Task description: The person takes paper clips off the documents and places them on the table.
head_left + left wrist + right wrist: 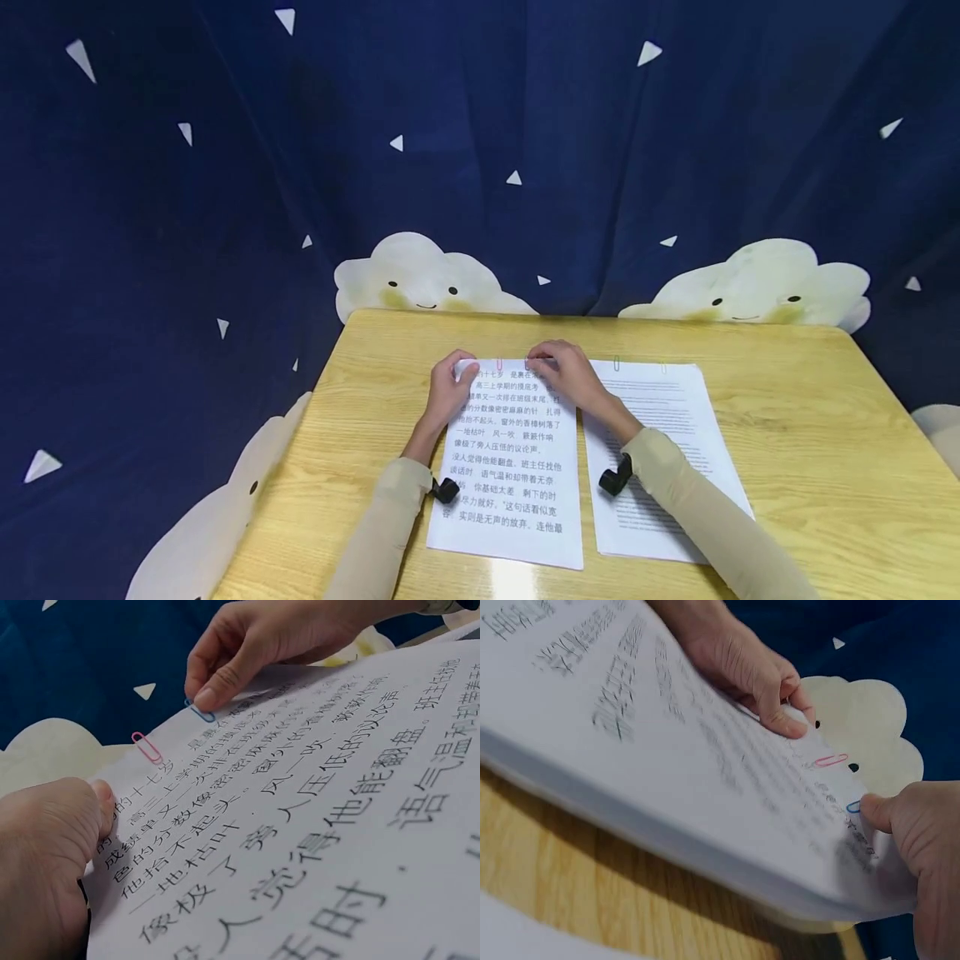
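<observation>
A stack of white paper (510, 467) printed with large Chinese characters is held along its top edge by both hands. My left hand (448, 390) grips the top left corner, thumb on the printed face. A pink paper clip (148, 750) sits on the top edge between the hands. Farther right on that edge is a blue paper clip (201, 712), which my right hand (573, 379) pinches between thumb and fingers. In the right wrist view the thumb lies on one end of the blue clip, and the stack's near side is raised above the table.
A second stack of paper (675, 442) with small print lies to the right, partly under my right forearm. A green paper clip (617, 363) and a yellow paper clip (663, 368) are on its top edge. The wooden table (810, 467) meets a dark blue curtain (480, 167) behind.
</observation>
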Demonstrator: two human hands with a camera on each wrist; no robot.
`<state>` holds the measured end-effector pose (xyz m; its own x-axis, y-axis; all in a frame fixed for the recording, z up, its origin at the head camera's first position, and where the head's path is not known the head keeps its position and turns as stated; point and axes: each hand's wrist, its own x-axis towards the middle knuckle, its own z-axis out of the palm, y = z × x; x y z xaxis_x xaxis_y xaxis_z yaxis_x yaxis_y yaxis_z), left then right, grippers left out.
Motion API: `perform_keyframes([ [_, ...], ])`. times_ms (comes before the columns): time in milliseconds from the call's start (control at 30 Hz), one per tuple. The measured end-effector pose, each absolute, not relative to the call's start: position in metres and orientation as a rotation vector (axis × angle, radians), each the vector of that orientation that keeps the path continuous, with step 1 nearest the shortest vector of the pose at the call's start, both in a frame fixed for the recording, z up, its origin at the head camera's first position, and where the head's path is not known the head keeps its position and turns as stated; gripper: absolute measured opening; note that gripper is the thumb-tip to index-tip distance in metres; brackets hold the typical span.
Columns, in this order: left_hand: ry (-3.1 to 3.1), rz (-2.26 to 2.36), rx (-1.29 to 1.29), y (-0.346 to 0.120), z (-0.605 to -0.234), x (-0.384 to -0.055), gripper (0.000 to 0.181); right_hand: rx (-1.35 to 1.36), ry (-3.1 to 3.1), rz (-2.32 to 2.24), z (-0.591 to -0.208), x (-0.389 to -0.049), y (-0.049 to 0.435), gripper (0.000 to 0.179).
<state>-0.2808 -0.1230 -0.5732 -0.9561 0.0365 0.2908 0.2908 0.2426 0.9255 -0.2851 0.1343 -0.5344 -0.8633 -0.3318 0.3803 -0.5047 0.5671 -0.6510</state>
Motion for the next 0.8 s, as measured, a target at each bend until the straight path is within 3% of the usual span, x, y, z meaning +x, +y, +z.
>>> perform_keyframes([
  [200,-2.256,-1.879,-0.282,-0.125,-0.580,-0.278,0.007,0.709,-2.561,1.122,-0.532,-0.279,0.131,0.020],
  [567,-2.199,-1.930,-0.361,-0.123,-0.578,-0.277,0.018,0.671,-2.630,1.090,-0.531,-0.275,0.134,0.010],
  [800,-2.267,-1.974,-0.302,-0.122,-0.569,-0.278,0.012,0.687,-2.635,1.109,-0.527,-0.277,0.138,0.007],
])
